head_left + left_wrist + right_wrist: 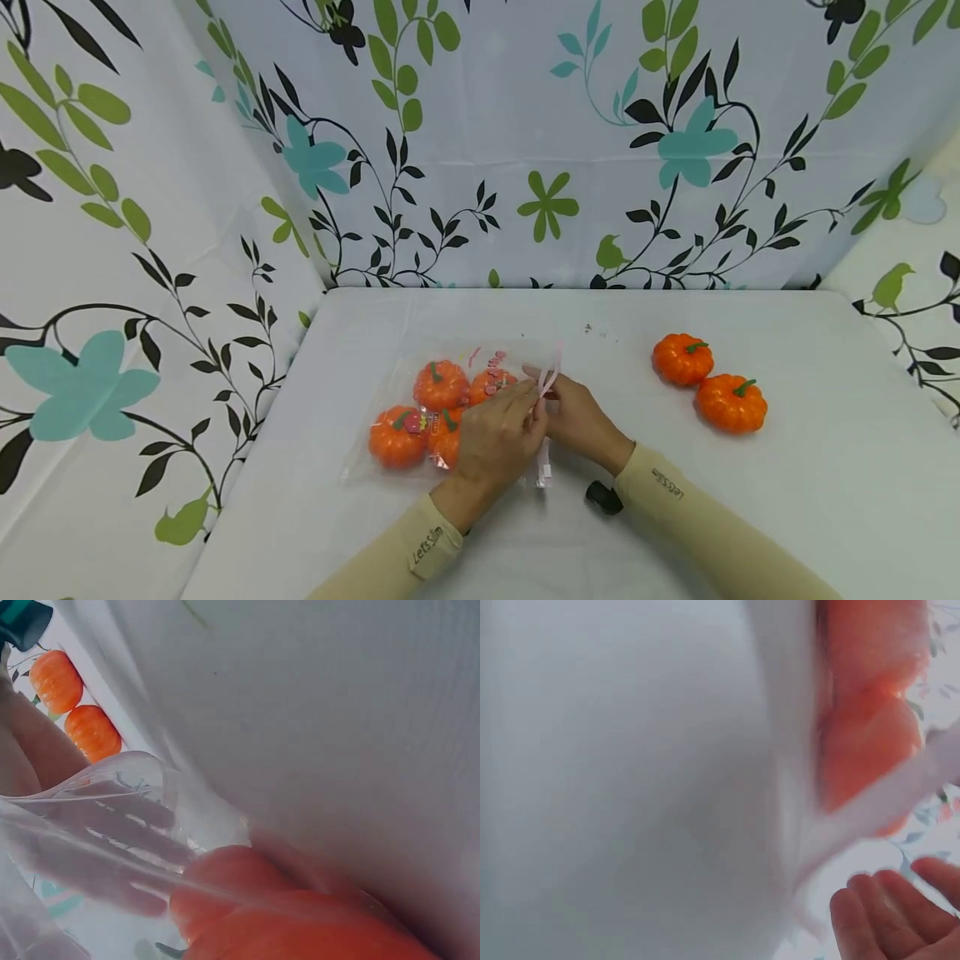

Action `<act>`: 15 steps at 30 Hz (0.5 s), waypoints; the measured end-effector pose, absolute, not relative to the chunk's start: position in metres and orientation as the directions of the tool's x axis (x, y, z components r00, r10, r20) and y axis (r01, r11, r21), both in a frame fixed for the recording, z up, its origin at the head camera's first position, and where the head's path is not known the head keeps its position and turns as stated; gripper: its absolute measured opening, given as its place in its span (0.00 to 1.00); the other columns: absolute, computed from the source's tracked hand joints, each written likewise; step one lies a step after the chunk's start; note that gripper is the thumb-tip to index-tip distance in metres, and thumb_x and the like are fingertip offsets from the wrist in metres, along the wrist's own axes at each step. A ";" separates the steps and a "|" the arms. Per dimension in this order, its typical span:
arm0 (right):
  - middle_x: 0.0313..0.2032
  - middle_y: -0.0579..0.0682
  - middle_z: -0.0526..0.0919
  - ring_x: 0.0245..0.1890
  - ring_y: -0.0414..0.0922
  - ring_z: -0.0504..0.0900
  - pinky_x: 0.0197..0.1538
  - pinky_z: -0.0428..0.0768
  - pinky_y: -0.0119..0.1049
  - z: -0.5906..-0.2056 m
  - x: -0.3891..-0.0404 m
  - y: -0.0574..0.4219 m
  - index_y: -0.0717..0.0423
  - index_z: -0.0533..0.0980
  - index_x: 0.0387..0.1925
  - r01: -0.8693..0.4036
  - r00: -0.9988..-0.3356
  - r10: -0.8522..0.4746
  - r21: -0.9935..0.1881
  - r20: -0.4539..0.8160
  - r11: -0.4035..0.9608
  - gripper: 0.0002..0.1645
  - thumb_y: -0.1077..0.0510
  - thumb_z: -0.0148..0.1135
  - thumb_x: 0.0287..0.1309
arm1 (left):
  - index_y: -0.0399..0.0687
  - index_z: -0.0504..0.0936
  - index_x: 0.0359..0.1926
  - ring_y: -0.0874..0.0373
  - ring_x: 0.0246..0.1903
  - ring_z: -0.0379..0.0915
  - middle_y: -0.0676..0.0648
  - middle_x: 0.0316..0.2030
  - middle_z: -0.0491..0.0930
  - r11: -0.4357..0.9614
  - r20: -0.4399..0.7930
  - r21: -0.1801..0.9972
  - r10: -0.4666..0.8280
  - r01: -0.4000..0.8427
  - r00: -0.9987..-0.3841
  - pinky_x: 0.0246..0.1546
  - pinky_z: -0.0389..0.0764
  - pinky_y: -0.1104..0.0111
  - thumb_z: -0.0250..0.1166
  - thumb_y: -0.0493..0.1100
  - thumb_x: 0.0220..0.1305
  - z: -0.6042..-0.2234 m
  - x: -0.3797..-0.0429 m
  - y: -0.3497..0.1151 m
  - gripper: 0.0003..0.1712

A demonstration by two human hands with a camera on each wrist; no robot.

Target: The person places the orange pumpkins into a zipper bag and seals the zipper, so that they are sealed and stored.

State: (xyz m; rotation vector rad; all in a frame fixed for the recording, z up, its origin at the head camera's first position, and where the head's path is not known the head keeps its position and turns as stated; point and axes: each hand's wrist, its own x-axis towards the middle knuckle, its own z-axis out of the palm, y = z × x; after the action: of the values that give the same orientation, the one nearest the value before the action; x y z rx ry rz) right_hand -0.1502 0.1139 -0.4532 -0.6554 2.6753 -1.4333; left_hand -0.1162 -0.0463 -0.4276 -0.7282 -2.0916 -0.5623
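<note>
A clear plastic bag (382, 375) lies on the table with several small orange pumpkins (397, 437) inside, their stems green. My left hand (495, 437) lies over the bag's right part and pinches it near the pale strip (553, 379) along its mouth. From the other side my right hand (581, 421) reaches past that strip. Its straight fingers show through the film (120, 847) in the left wrist view, and its loosely bent fingers (892, 915) appear apart from the strip in the right wrist view. Both thumbs are partly hidden.
Two loose pumpkins, one nearer (731, 404) and one farther (682, 359), sit touching on the right of the white table (825, 500). A small black object (603, 497) is beside the right wrist. Leaf-patterned cloth (480, 150) hangs behind and at the sides.
</note>
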 end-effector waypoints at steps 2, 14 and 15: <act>0.54 0.51 0.83 0.54 0.51 0.82 0.58 0.79 0.52 -0.453 -0.145 0.122 0.58 0.78 0.59 -0.337 -0.920 -0.353 -0.799 0.169 0.498 0.27 0.58 0.72 0.58 | 0.39 0.89 0.34 0.54 0.37 0.88 0.44 0.40 0.89 0.742 0.817 0.123 0.301 0.659 -0.491 0.35 0.86 0.66 0.70 0.39 0.56 -0.427 -0.117 -0.046 0.07; 0.42 0.43 0.86 0.43 0.40 0.83 0.49 0.82 0.41 -0.458 -0.144 0.129 0.55 0.81 0.43 -0.451 -0.834 -0.531 -0.735 0.146 0.506 0.10 0.66 0.67 0.58 | 0.43 0.86 0.25 0.53 0.35 0.88 0.44 0.39 0.89 0.745 0.810 0.148 0.286 0.651 -0.512 0.31 0.87 0.64 0.69 0.40 0.57 -0.426 -0.114 -0.041 0.07; 0.39 0.43 0.85 0.40 0.39 0.82 0.45 0.82 0.38 -0.459 -0.146 0.128 0.56 0.81 0.41 -0.450 -0.830 -0.541 -0.739 0.139 0.501 0.09 0.66 0.66 0.58 | 0.42 0.86 0.26 0.53 0.35 0.88 0.44 0.39 0.89 0.744 0.812 0.145 0.287 0.652 -0.508 0.31 0.86 0.65 0.70 0.40 0.56 -0.426 -0.114 -0.041 0.06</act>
State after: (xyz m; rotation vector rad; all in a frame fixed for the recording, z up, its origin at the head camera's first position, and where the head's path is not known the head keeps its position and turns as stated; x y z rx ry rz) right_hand -0.1461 0.1277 -0.4586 -0.8700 2.6246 -1.2413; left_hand -0.1142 -0.0415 -0.4263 -0.7046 -2.1139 -0.5615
